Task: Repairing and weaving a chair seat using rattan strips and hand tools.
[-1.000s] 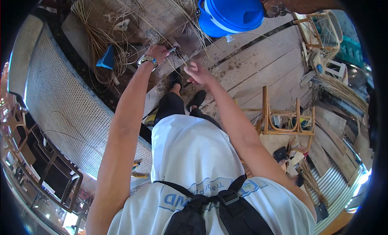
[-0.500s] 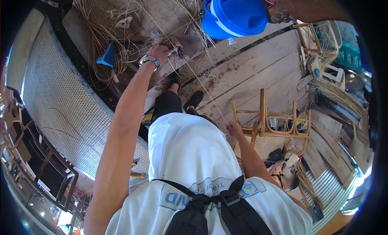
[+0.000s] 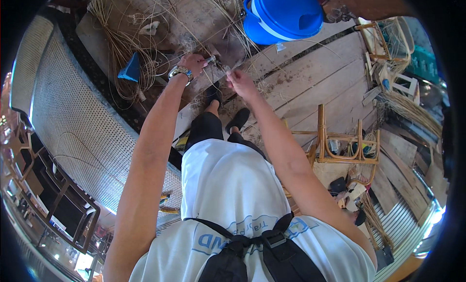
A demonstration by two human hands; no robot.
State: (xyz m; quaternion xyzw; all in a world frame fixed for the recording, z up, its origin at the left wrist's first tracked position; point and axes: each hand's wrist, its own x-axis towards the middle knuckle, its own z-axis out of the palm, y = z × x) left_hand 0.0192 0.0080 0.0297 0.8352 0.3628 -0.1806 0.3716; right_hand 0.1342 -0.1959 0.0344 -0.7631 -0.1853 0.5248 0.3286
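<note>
My left hand reaches forward over the littered floor, a watch on its wrist. Its fingers are closed on a small metallic piece whose exact kind I cannot make out. Just right of it, my right hand pinches at the end of a thin rattan strand, though the strand is hard to follow between the two hands. Loose rattan strands lie in a tangled bundle to the left of my left hand.
A blue lidded cooler jug stands beyond my right hand. Along the left runs a long woven cane panel. A blue scrap lies by the strands. A rattan chair frame is at right, near planks and another person.
My right hand has come up from beside my right hip, where a long strand stretched to it, to just beside my left hand. My left hand has stayed in place.
</note>
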